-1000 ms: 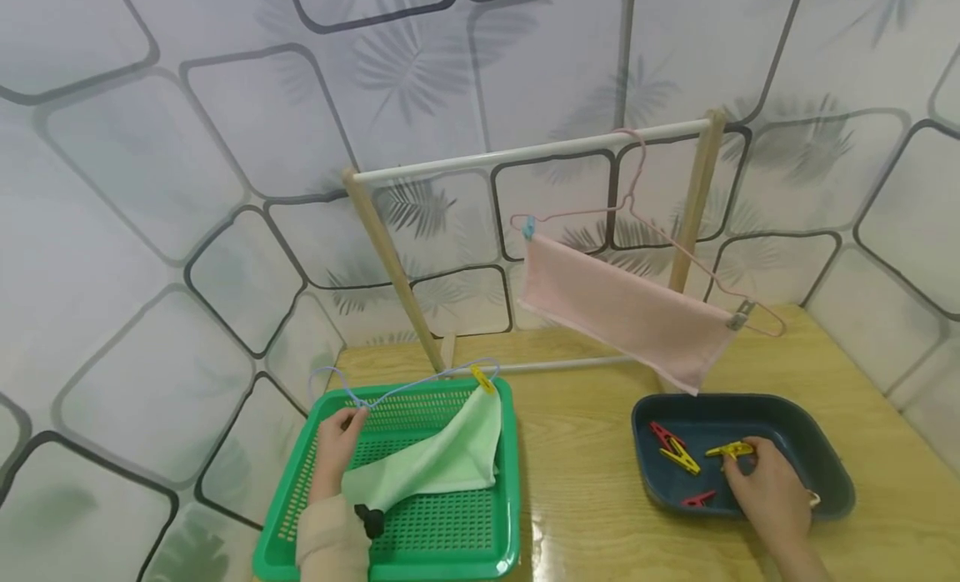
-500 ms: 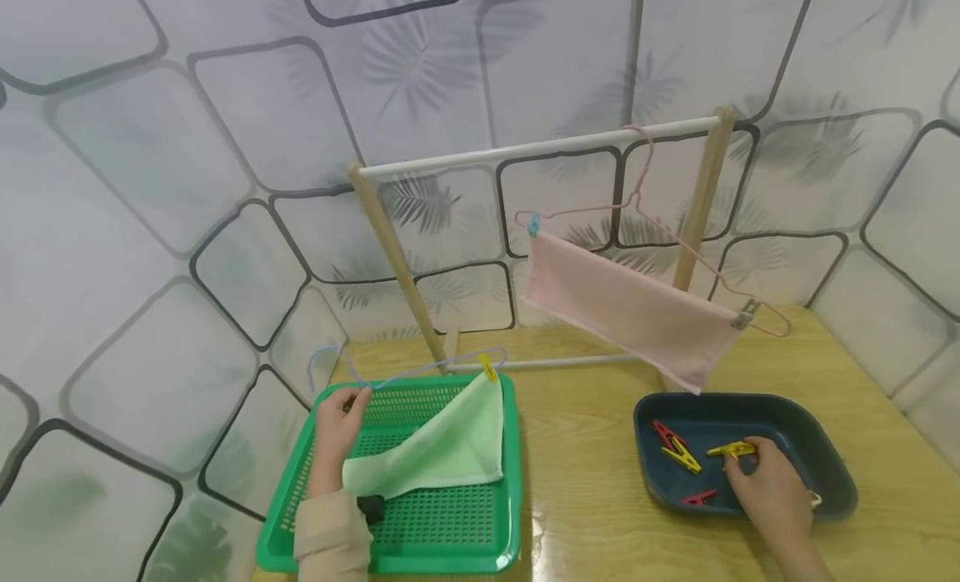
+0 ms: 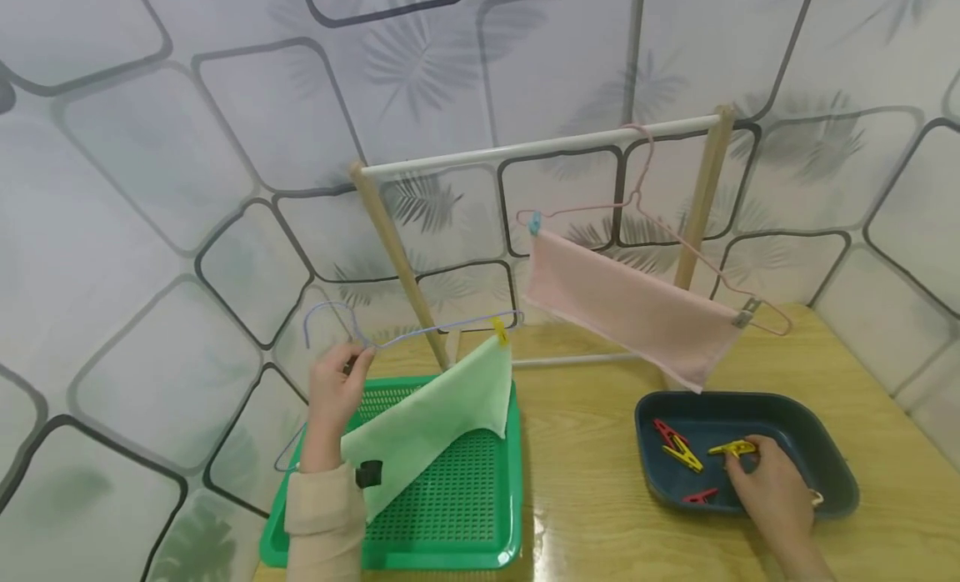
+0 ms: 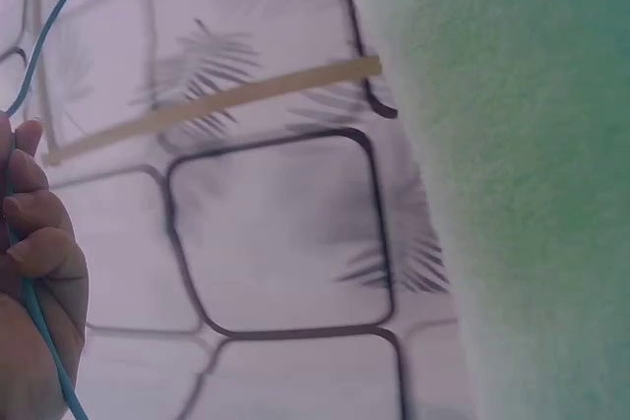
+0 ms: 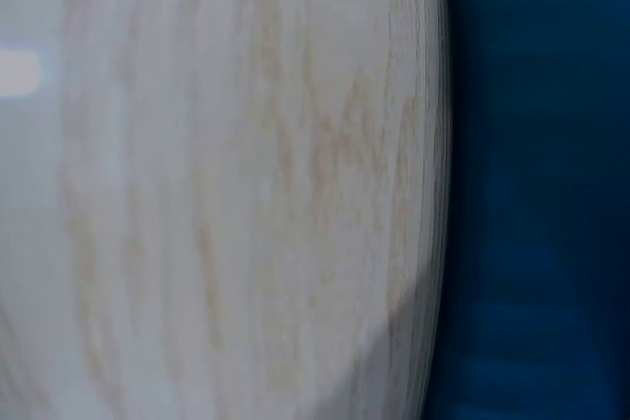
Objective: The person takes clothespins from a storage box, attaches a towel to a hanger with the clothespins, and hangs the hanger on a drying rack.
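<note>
My left hand (image 3: 337, 386) grips a blue wire clothes hanger (image 3: 427, 331) near the base of its hook, above the green basket. A pale green cloth (image 3: 442, 390) hangs from the hanger, pinned at its right end by a yellow clothespin (image 3: 500, 330); its left end is hidden behind the forearm. The left wrist view shows my curled fingers (image 4: 44, 253) around the wire and the cloth (image 4: 532, 174) close by. My right hand (image 3: 776, 490) pinches another yellow clothespin (image 3: 727, 448) inside the dark blue basin (image 3: 652, 482).
A rack with a white top rail (image 3: 487, 155) stands behind. On it a pink hanger (image 3: 637, 194) carries a pink cloth (image 3: 630, 311), clipped at both ends. Red clothespins (image 3: 670, 433) and a yellow one lie in the basin. The green basket (image 3: 442, 557) sits at left on the wooden table (image 3: 577, 482).
My left hand has raised the blue hanger, and the green cloth has lifted with it, partly out of the basket. The right hand stays in the basin with its clothespin.
</note>
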The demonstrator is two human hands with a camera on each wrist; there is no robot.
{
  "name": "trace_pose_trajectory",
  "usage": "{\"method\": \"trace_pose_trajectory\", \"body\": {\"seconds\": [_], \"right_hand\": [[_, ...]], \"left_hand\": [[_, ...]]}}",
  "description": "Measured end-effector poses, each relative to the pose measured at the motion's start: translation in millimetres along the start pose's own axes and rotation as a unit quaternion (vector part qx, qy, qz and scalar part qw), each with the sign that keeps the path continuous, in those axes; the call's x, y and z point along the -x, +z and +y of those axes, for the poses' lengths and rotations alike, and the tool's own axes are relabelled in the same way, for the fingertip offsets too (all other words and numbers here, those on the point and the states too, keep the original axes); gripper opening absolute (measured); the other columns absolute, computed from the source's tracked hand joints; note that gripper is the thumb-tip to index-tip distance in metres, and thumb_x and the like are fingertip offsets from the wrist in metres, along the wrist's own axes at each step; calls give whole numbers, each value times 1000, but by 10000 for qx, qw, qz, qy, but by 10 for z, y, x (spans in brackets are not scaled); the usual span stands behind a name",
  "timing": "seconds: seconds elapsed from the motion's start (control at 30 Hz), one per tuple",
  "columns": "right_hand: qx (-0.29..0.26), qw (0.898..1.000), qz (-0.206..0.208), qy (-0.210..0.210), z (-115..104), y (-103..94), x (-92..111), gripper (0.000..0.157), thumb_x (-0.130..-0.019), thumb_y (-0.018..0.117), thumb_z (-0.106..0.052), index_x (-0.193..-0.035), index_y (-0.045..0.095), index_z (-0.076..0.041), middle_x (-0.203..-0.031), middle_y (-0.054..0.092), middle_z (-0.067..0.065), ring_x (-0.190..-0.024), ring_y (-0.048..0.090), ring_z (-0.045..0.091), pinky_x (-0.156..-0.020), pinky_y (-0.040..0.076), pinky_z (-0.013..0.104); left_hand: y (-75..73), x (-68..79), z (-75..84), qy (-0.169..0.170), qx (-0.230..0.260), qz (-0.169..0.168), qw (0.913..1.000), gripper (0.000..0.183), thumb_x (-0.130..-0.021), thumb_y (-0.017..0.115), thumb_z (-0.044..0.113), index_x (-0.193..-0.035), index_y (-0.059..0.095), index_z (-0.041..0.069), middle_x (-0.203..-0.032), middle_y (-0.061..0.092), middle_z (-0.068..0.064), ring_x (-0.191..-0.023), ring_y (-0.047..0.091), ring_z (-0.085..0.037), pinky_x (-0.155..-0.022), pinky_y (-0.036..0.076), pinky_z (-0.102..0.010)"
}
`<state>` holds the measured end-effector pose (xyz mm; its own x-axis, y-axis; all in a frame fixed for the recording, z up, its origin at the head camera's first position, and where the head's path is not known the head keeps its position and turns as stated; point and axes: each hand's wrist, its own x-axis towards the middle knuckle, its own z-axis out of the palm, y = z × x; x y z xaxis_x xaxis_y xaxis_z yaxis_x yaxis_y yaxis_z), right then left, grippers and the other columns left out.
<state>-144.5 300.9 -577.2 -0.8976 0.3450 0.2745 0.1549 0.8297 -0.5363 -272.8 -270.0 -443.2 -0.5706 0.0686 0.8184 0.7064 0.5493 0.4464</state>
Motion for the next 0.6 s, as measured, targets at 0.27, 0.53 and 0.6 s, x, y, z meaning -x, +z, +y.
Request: {"method": "trace_pose_trajectory", "body": {"seconds": [0.27, 0.53, 0.6], "right_hand": [[-174, 9998, -112, 9, -330, -251, 76, 41, -65, 61, -23, -94, 46, 2, -76, 51, 17, -63, 48, 28, -45, 35, 36], [-293, 9995, -91, -111, -268, -223, 57, 40, -65, 61, -22, -94, 46, 1, -76, 51, 16, -64, 47, 27, -45, 35, 36], [-306, 9994, -43, -175, -191, -157, 38, 41, -64, 63, -22, -94, 46, 0, -77, 51, 15, -65, 48, 27, -46, 35, 36]], "left_hand": [[-23, -658, 1123, 452, -439, -314, 9975, 8, -73, 57, 10, -65, 56, 9, -61, 50, 0, -51, 42, -10, -45, 34, -24], [72, -1036, 1655, 496, -773, -391, 9950, 9, -72, 56, 8, -65, 56, 3, -60, 49, -1, -52, 41, -9, -45, 34, -20], [114, -1090, 1704, 591, -713, -401, 9949, 8, -72, 57, 9, -66, 57, 3, -60, 50, -1, -52, 40, -9, -45, 33, -19]]}}
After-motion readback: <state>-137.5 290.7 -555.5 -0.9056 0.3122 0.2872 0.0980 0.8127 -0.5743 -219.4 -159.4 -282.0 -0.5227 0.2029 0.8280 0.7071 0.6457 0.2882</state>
